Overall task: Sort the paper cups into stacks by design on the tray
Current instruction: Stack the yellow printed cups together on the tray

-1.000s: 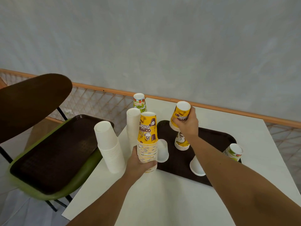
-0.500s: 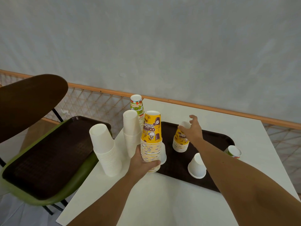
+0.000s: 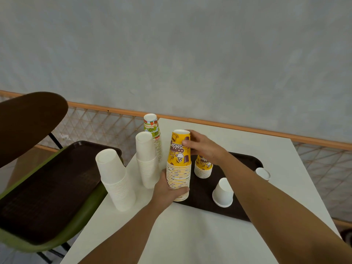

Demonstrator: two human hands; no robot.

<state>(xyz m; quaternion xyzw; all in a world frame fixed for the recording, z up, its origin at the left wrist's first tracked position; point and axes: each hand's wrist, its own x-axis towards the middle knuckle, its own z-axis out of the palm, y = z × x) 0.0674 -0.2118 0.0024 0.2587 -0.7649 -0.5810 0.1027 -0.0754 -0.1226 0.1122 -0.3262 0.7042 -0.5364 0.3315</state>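
The left hand (image 3: pixel 168 189) wraps around the lower part of a tall yellow stack (image 3: pixel 179 168) of upside-down "Coffee Shop" cups, whose base sits at the near left corner of the dark brown tray (image 3: pixel 202 202) — whether it rests on the tray or is lifted just clear, I cannot tell. The right hand (image 3: pixel 202 147) grasps the top cup of that same stack, thumb across the printed front and fingers curled behind. Just behind the right wrist, a short yellow stack (image 3: pixel 203 167) of the same design stands on the tray. Nearer, a single white cup (image 3: pixel 222 193) stands upside down on the tray, and another cup (image 3: pixel 263 173) shows at the tray's far right edge, partly hidden by the forearm. On the white table (image 3: pixel 190 235) left of the tray stand two plain white stacks — a leaning one (image 3: pixel 116 180) and a straighter one (image 3: pixel 147 159) — with a fruit-patterned stack (image 3: pixel 152 130) behind them. A green chair (image 3: pixel 85 210) beside the table carries a second brown tray (image 3: pixel 47 187).
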